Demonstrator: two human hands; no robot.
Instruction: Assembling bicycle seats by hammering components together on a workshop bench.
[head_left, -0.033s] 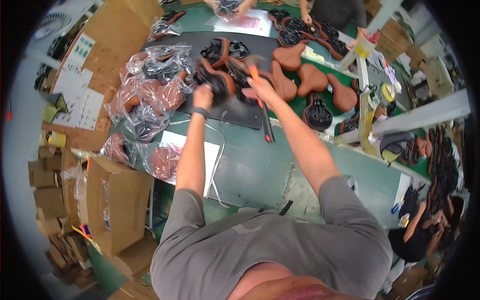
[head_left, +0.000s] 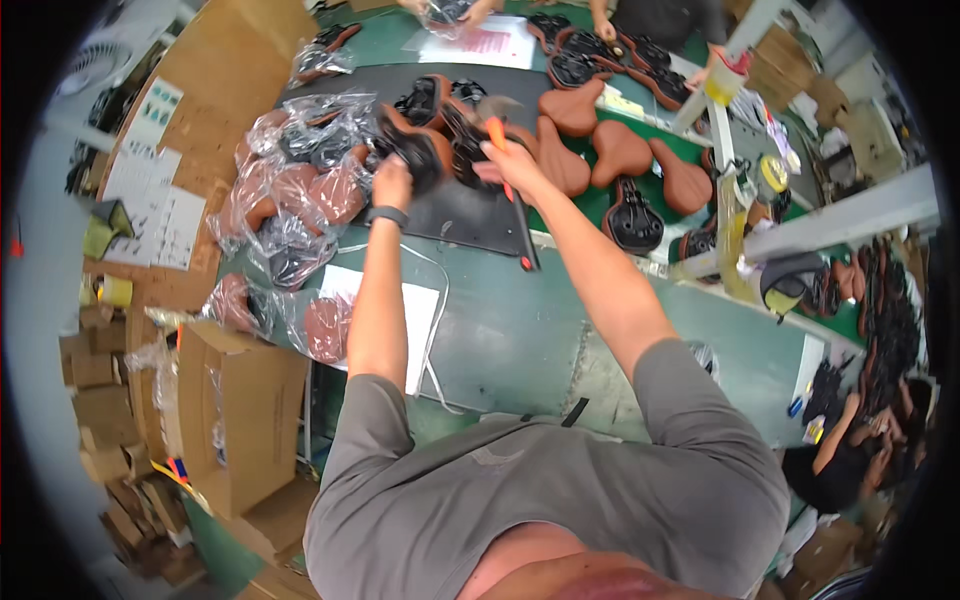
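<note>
My right hand (head_left: 514, 170) is closed round a hammer (head_left: 521, 228) with an orange and black handle; its blurred head points away from me. Close to the hammer stands a brown-and-black bicycle saddle (head_left: 466, 150), partly hidden by my hand. My left hand (head_left: 392, 182) grips the near end of another bicycle saddle (head_left: 420, 155), its black underside showing and its outline smeared by motion. Both saddles are over the black mat (head_left: 455, 221). Just beyond them lie two more saddles, one of them a saddle with brown sides (head_left: 428, 100).
Plastic-wrapped saddles (head_left: 300, 180) are heaped left of the mat. Bare brown saddles (head_left: 622, 153) lie on the right, beside a white post (head_left: 728, 130). A cardboard box (head_left: 255, 425) stands at the lower left. A co-worker's hands (head_left: 475, 14) handle a bagged item across the table.
The hammer and my right hand have shifted slightly left and up. My left hand has also moved a little left and up, still at the saddle.
</note>
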